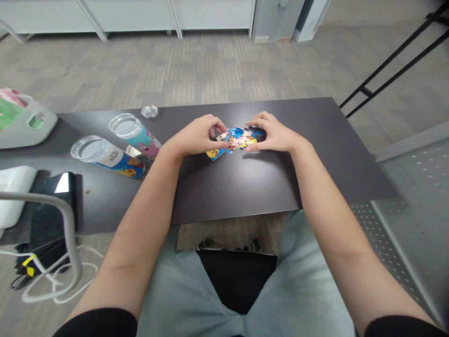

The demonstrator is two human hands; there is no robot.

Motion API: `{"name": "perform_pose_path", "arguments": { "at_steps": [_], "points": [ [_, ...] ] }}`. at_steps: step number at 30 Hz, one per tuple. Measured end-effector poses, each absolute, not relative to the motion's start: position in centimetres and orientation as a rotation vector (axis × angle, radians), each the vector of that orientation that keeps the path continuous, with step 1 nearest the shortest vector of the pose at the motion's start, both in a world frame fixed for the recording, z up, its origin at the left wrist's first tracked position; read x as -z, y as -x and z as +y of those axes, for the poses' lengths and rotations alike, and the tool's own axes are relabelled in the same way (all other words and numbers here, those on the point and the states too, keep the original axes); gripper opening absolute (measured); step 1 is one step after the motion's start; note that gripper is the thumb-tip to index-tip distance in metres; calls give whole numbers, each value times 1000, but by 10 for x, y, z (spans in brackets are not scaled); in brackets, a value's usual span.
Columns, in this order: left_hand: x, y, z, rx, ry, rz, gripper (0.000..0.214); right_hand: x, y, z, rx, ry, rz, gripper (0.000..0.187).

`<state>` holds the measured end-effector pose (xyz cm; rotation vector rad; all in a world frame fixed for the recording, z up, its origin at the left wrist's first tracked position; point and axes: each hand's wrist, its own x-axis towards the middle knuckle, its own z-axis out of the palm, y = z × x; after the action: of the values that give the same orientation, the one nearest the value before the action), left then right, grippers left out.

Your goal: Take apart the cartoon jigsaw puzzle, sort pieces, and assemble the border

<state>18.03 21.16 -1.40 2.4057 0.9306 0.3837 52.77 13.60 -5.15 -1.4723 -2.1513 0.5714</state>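
A small heap of colourful jigsaw puzzle pieces [238, 138] lies on the dark table between my hands. Under its left edge a bright yellow and blue printed card [214, 154] sticks out. On the left side of the heap, my left hand [201, 134] curves in with thumb and fingers apart, the fingertips at the pieces. From the other side my right hand [273, 132] arches around the heap's right edge, its thumb and fingers also spread. Neither hand is closed around a piece that I can see.
Left of my arm stand two clear-lidded printed canisters [135, 135] [108, 157], with a clear round lid [149, 111] behind them. Farther left are a white basket [28, 121], a black tablet-like device [52, 201] and a grey curved tube [70, 234].
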Motion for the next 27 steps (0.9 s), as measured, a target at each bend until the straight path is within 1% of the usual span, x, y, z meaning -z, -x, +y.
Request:
{"name": "perform_pose_path", "arguments": {
  "at_steps": [1, 2, 3, 4, 8, 10, 12, 17, 20, 22, 27],
  "points": [
    [12, -176, 213, -341, -2439, 960, 70, 50, -529, 135, -569, 1507, -2162, 118],
    [10, -172, 214, -286, -2465, 988, 83, 49, -530, 134, -573, 1539, -2169, 118],
    [9, -168, 215, -229, -2472, 1012, 90, 48, -530, 133, -585, 1560, -2171, 113],
    [8, -165, 216, -177, -2463, 1030, 91, 47, -530, 133, -605, 1568, -2168, 107],
    [10, -161, 221, -88, -2406, 1001, 69, 44, -525, 133, -676, 1533, -2146, 88],
    [12, -162, 222, -97, -2390, 968, 65, 44, -523, 133, -679, 1516, -2152, 83],
    [13, -162, 222, -109, -2348, 947, 67, 45, -522, 133, -698, 1496, -2151, 84],
    [7, -165, 217, -147, -2246, 952, 74, 48, -523, 134, -782, 1461, -2081, 100],
    [2, -168, 214, -158, -2206, 932, 69, 50, -524, 136, -796, 1480, -2066, 107],
    [1, -171, 213, -181, -2189, 911, 62, 50, -524, 137, -777, 1518, -2060, 106],
    [2, -178, 211, -355, -2141, 824, 48, 51, -522, 137, -733, 1563, -2066, 92]
  ]
}}
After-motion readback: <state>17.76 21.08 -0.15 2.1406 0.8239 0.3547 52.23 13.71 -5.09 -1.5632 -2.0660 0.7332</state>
